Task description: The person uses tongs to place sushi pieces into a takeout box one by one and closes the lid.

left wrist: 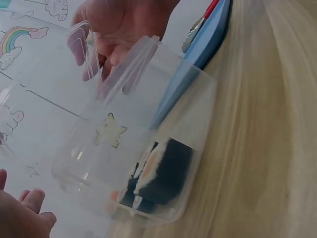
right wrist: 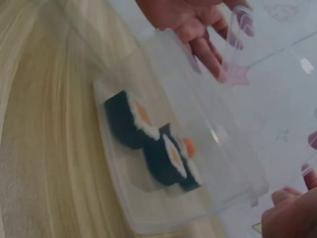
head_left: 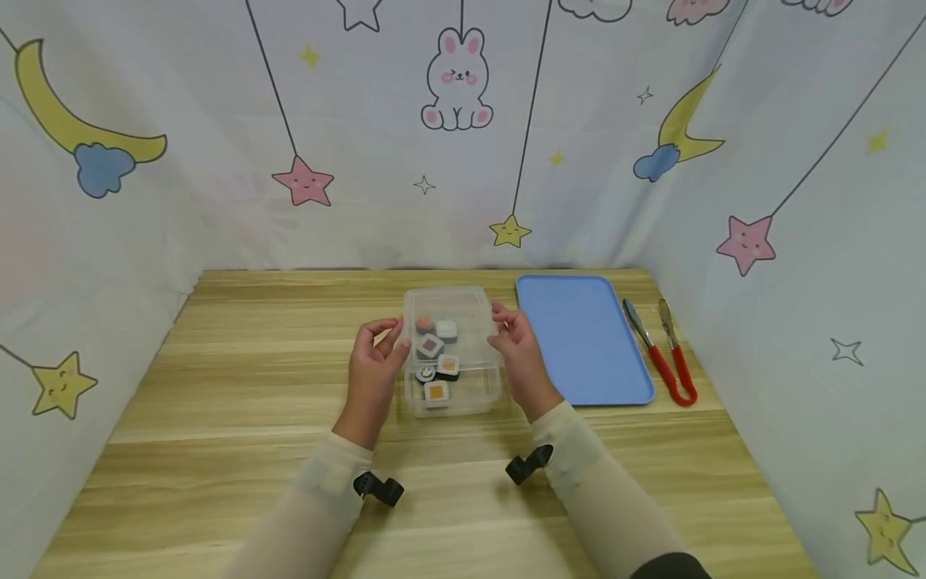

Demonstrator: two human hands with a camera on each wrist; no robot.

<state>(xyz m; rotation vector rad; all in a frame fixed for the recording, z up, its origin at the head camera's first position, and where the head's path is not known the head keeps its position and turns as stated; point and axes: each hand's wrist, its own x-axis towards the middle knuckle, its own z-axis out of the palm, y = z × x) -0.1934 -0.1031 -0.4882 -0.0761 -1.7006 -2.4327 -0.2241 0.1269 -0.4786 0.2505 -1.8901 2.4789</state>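
A clear plastic lid [head_left: 466, 310] is held tilted over a clear plastic container [head_left: 477, 398]. My left hand [head_left: 370, 370] pinches the lid's left edge, thumb toward me. At the opposite edge, my right hand [head_left: 524, 362] grips it too. Several toy sushi pieces lie in the container, among them a roll with an orange centre [head_left: 437, 392] and another roll [head_left: 448, 366]; some show only through the lid. In the left wrist view a dark-wrapped roll [left wrist: 166, 171] stands against the container wall. The lid's far side lifts clear of the container in both wrist views.
Right of the container lies a blue tray [head_left: 589, 346]. Metal tongs with red handles [head_left: 661, 366] rest beside it, spread apart. A wooden table [head_left: 275, 346] carries everything, and a printed white curtain [head_left: 362, 225] rises along its back and sides.
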